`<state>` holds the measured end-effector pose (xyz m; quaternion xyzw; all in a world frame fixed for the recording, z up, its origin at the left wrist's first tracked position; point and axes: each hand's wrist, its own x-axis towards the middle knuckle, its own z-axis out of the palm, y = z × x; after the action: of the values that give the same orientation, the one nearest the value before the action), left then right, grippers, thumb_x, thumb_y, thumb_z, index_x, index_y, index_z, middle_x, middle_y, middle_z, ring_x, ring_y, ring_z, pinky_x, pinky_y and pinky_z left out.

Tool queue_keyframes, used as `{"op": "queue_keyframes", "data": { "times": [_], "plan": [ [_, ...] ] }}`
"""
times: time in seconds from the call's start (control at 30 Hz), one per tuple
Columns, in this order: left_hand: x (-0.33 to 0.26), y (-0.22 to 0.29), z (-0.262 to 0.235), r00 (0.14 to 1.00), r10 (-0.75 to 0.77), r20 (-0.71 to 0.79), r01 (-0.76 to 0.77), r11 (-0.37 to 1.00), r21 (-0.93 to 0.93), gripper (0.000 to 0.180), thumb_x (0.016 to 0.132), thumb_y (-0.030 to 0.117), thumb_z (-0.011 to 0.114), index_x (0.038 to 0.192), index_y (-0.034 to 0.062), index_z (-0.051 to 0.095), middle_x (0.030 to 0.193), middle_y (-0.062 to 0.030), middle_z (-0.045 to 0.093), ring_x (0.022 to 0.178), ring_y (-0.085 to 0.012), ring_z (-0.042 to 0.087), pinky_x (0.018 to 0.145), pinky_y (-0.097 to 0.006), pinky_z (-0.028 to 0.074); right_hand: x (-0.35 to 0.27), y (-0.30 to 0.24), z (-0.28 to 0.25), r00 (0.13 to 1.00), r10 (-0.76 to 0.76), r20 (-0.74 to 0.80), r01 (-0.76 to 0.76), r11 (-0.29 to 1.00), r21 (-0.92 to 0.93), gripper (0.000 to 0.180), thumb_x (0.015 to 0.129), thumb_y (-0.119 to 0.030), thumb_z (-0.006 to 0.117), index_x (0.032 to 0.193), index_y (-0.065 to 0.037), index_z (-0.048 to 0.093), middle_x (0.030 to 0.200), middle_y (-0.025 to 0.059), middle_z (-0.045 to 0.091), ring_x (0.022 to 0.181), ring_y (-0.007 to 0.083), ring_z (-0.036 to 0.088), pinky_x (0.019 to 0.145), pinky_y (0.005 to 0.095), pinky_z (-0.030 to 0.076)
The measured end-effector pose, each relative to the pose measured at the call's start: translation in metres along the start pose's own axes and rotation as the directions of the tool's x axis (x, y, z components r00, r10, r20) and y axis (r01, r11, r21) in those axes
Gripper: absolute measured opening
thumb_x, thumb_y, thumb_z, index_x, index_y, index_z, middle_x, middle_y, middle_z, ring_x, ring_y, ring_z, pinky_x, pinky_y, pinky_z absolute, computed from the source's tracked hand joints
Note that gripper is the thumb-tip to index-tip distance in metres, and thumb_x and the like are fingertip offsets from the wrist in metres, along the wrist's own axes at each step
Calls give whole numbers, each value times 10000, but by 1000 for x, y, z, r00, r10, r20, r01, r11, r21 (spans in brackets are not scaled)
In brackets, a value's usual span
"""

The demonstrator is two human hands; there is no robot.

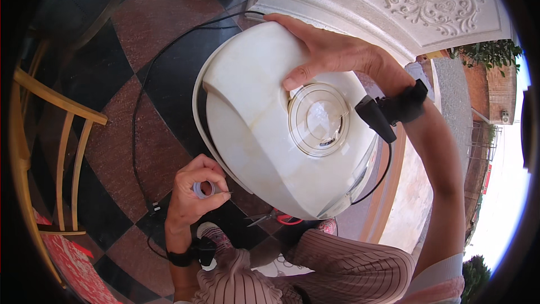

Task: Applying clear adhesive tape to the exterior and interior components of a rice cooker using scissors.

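Observation:
A white rice cooker (253,112) with a round steam vent (318,119) on its lid sits tilted in front of me, its lid side toward me. My right hand (323,50) is spread over the cooker's upper edge, thumb near the vent, steadying it. Down by the cooker's lower left edge, my left hand (188,194) is closed around a small roll of clear tape (198,190), with thumb and index finger pinched together. Whether a loose tape end lies between those fingertips is too small to tell.
Scissors with red handles (288,219) lie below the cooker, near my feet. A black power cord (135,129) loops across the checkered tile floor (163,17) on the left. Beside it stands a wooden chair (62,98). A carved white stone base (337,5) rises behind the cooker.

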<state>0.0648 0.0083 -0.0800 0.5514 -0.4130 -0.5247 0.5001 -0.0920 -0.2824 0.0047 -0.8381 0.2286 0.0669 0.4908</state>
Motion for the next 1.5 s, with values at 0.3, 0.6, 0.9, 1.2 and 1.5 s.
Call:
{"op": "queue_keyframes", "data": {
  "times": [0.3,0.6,0.9,1.2,1.5],
  "plan": [
    [-9,3,-4,999,49,-9,-49,999,-10,120,597,2,712,695,50,660,830,-17,547,683,-58,521,539,-190,385,-14,-1,6,961,86,-262,-124,984,-130,745,819,-470,638,1380,-57,373,1336,163,434,1206,303,465,1041,358,343],
    [-30,11,-8,996,13,-86,-8,998,58,113,600,6,707,686,55,653,834,-10,542,679,-48,509,534,-179,370,-106,-27,84,968,-175,-180,-18,668,-744,749,901,-497,435,1443,-27,220,1484,158,238,1378,294,234,1120,441,202],
    [-52,15,-12,977,32,-213,1,988,152,149,587,-11,714,707,54,655,835,-13,539,678,-47,503,531,-180,365,-151,-24,111,968,-183,-173,22,746,-666,772,869,-467,511,1407,31,270,1469,202,242,1363,330,254,1100,429,251],
    [-30,21,13,994,1,-109,21,979,203,133,604,-9,713,709,51,659,842,-11,542,674,-46,510,531,-175,370,-98,-26,95,914,-303,-268,55,749,-660,730,877,-437,516,1369,61,310,1406,200,318,1337,313,287,1117,408,218],
    [-33,15,14,994,9,-107,16,974,226,136,594,-4,716,707,42,656,837,-26,542,672,-63,514,535,-186,375,-122,-32,121,937,-274,-217,91,791,-604,818,855,-498,515,1403,50,252,1459,218,249,1377,332,220,1121,426,200]
  ]
}}
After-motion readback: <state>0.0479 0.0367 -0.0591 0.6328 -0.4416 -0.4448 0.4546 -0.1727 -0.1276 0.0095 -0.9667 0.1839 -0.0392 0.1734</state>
